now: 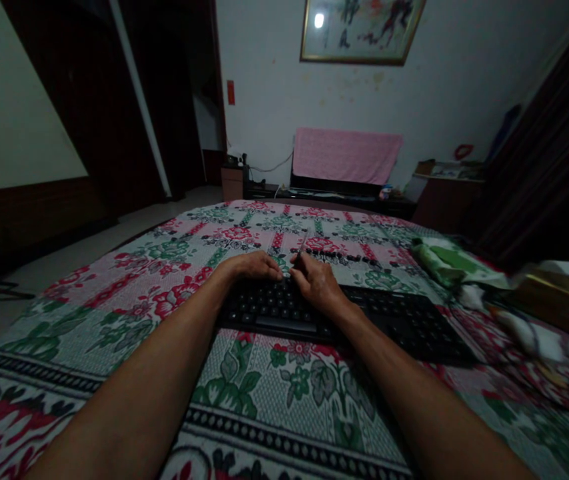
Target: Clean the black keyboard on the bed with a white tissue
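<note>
A black keyboard (284,313) lies on a flowered tablecloth (244,240) in front of me. My left hand (257,265) rests at its back left edge, fingers curled and closed together; whatever may be between the fingertips is hidden. Close beside it, over the upper keys, is my right hand (317,277), closed around a thin, slender tool (303,245) whose tip points up and away; its exact kind is too dim to tell. Behind the right hand, small dark pieces like keycaps (339,256) lie in a row on the cloth.
At the right of the table are a green and white packet (454,261), a brown-gold box (559,297) and white bundled items (532,333). Beyond the table, a pink cloth (347,155) hangs over something by the wall, below a framed picture (359,30).
</note>
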`<state>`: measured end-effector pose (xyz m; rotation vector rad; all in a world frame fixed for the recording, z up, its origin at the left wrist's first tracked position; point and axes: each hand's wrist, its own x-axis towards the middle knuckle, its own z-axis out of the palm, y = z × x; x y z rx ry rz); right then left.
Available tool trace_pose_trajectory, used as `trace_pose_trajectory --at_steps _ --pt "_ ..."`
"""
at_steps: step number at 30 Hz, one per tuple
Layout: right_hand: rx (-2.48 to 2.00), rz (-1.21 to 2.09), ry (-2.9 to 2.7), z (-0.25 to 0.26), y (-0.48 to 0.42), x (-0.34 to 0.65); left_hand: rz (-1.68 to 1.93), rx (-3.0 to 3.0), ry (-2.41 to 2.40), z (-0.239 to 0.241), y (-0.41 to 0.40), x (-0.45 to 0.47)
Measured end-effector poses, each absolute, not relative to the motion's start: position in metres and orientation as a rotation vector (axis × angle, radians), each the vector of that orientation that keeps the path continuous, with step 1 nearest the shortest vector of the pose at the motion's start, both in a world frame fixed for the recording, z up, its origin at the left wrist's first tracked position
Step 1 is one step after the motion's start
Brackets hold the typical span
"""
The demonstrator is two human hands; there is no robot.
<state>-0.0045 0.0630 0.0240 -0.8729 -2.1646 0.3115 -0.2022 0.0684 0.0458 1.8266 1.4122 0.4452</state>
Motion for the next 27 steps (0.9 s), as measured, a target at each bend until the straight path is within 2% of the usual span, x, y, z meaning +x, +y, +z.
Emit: trace_pose_trajectory --at_steps 6,14,27 --pt "-1.013 0.465 -2.025 0.02 0.077 -0.005 0.431 1.836 1.414 0.046 0.068 -0.201" --pt "-0.94 0.847 -1.793 0.016 0.082 -0.003 0.509 1.796 1.384 0.052 0.065 -0.197" --pt "-0.954 0.625 -1.83 0.015 0.08 -0.004 0.545 1.969 1.323 0.047 0.069 -0.186"
